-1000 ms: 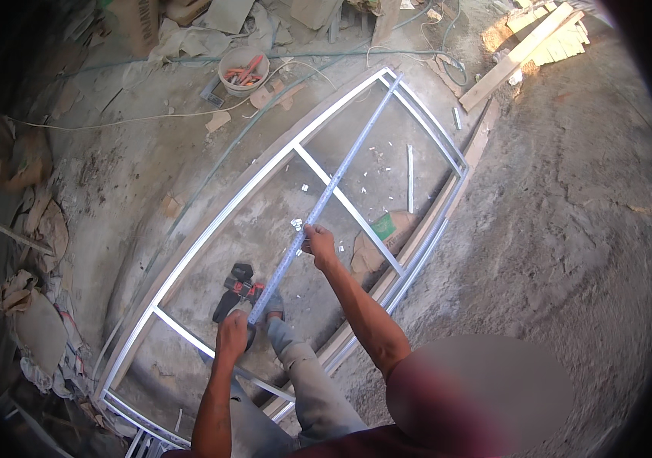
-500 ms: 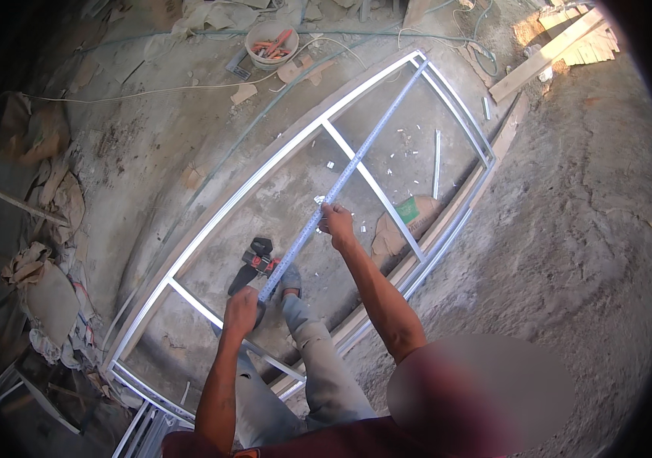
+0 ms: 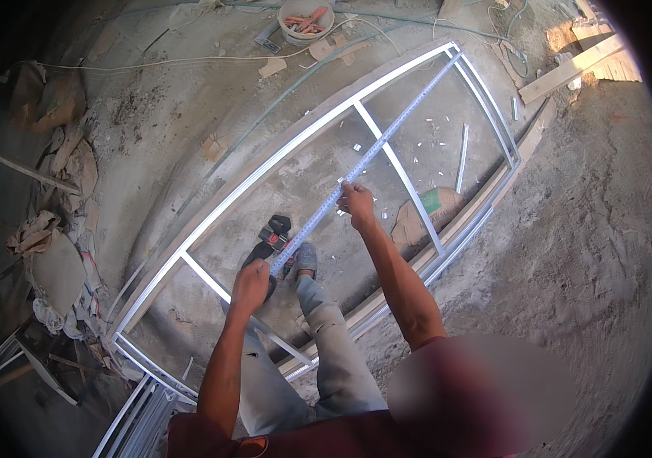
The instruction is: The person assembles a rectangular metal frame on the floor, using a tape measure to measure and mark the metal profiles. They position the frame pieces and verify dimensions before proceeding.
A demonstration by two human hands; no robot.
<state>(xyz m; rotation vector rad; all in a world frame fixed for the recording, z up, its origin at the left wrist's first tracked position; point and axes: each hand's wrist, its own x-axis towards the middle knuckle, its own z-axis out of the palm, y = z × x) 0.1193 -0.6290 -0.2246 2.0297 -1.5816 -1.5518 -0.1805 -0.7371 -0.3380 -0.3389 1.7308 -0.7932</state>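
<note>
A long pale-blue tape measure blade (image 3: 387,134) runs diagonally over a metal frame (image 3: 266,172) on the ground, up to the frame's far right corner. My left hand (image 3: 250,285) is closed around the tape measure's near end; whether its case is inside the fingers is hidden. Partway along, my right hand (image 3: 356,203) pinches the blade between thumb and fingers. Crossbars (image 3: 401,177) split the silvery frame into sections. Between my left hand and the frame's far side lies a black and red cordless power tool (image 3: 273,232), close to my shoe (image 3: 307,259).
Cardboard (image 3: 413,221), a loose metal strip (image 3: 462,158) and small offcuts lie inside the frame. Beyond it stand a bucket (image 3: 289,37) of orange-handled tools and a hose (image 3: 281,95). Planks (image 3: 570,70) rest at far right; scrap (image 3: 66,263) is piled left, metal profiles (image 3: 137,418) near left.
The view has shifted, so the frame and ground sit differently in it. Both hands keep their grip on the tape measure, which still spans to the far corner.
</note>
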